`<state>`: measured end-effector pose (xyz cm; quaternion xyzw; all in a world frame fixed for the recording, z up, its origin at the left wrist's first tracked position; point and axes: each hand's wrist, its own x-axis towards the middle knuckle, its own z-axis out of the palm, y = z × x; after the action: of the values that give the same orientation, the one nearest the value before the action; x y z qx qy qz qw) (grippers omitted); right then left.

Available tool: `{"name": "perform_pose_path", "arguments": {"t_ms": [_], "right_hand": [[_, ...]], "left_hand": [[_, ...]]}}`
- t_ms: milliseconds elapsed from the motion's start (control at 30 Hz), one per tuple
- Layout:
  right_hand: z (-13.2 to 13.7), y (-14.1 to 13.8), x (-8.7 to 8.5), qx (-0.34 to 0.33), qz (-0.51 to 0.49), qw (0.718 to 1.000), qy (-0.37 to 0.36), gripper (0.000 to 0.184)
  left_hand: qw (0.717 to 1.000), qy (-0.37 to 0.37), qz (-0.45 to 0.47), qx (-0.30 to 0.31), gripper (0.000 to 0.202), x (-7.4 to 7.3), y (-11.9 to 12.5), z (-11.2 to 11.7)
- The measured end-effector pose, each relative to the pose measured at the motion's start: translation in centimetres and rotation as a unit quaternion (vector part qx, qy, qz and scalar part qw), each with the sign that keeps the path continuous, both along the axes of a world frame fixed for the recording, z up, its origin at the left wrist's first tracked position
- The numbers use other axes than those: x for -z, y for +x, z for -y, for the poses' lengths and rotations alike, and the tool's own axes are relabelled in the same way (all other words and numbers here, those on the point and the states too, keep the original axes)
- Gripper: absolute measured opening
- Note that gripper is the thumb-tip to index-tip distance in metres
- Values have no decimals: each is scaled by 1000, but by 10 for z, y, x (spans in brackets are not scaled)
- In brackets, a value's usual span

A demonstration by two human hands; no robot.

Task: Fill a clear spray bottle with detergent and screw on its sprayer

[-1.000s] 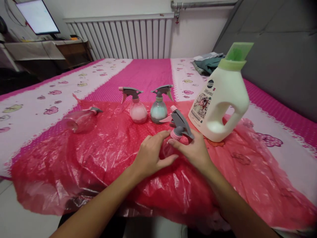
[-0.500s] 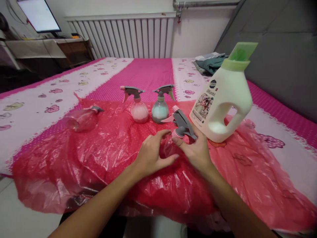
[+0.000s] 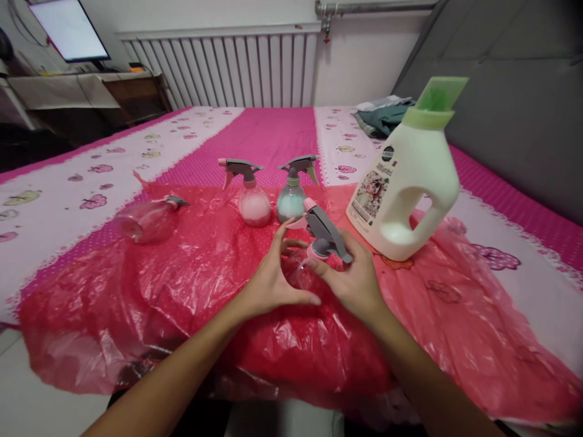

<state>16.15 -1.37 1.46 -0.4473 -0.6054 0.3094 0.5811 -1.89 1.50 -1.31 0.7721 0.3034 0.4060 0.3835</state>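
Observation:
A small clear spray bottle (image 3: 301,273) with a grey trigger head and pink collar (image 3: 321,233) stands on the red plastic sheet (image 3: 136,291). My left hand (image 3: 268,276) wraps round the bottle's body. My right hand (image 3: 353,276) grips the collar under the trigger head with thumb and fingers. Behind them stand a pink spray bottle (image 3: 252,197) and a pale green spray bottle (image 3: 291,194). A big white detergent jug (image 3: 407,176) with a green cap stands just right of my right hand.
Another clear spray bottle (image 3: 148,218) lies on its side at the left of the sheet. The sheet covers a pink bed (image 3: 255,133); folded clothes (image 3: 382,115) lie at the back right. A radiator (image 3: 228,67) and a desk with a monitor (image 3: 68,30) are behind.
The bottle and its trigger head have shifted a little left and toward me. My left hand's fingers have lifted and curled higher round the bottle's body.

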Motion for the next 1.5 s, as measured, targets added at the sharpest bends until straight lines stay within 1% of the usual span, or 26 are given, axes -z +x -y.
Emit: {"name": "perform_pose_path", "arguments": {"t_ms": [100, 233, 333, 400, 500, 600, 667, 800, 900, 1000, 1133, 1233, 1267, 1333, 1433, 1500], "right_hand": [[1, 1, -2, -5, 0, 1000, 2, 29], [0, 3, -4, 1, -3, 1000, -9, 32], [-3, 6, -1, 12, 0, 1000, -11, 32], [-6, 7, 3, 19, -12, 1000, -12, 38], [-9, 9, 8, 20, -45, 999, -23, 52], [-11, 8, 12, 10, -69, 997, -26, 56], [-12, 8, 13, 6, -79, 997, -23, 53], [-13, 8, 12, 5, -83, 996, -17, 45], [-12, 9, 9, -2, -90, 996, -20, 44], [-10, 10, 5, 3, -107, 994, -32, 48], [-8, 11, 4, 36, -77, 996, -38, 51], [-7, 10, 5, 54, -72, 996, -18, 55], [-7, 10, 5, 54, -81, 995, -12, 56], [-7, 8, 5, 49, -96, 994, -5, 56], [-6, 4, 3, 40, -102, 994, 1, 56], [-6, 3, 3, 29, -106, 994, 0, 56]], "left_hand": [[998, 59, 1, -21, 124, 5, 2, -2], [993, 92, -13, -67, 123, 12, 3, -2], [987, 123, -36, -96, 121, 14, 4, 1], [982, 154, -38, -107, 115, 14, 5, 4], [963, 229, -35, -135, 105, 13, 9, 9], [941, 294, -36, -163, 96, 11, 13, 12], [936, 308, -40, -164, 89, 9, 14, 14], [929, 332, -72, -148, 76, 5, 13, 16], [911, 367, -114, -150, 65, 2, 13, 17], [889, 399, -156, -164, 51, -2, 16, 21], [876, 413, -187, -166, 36, -6, 18, 24], [876, 418, -179, -158, 38, -5, 18, 24], [882, 410, -175, -155, 41, -4, 18, 24], [901, 368, -167, -156, 52, -2, 17, 24], [936, 273, -157, -159, 80, 2, 16, 22], [952, 222, -151, -149, 88, 4, 15, 20]]}}
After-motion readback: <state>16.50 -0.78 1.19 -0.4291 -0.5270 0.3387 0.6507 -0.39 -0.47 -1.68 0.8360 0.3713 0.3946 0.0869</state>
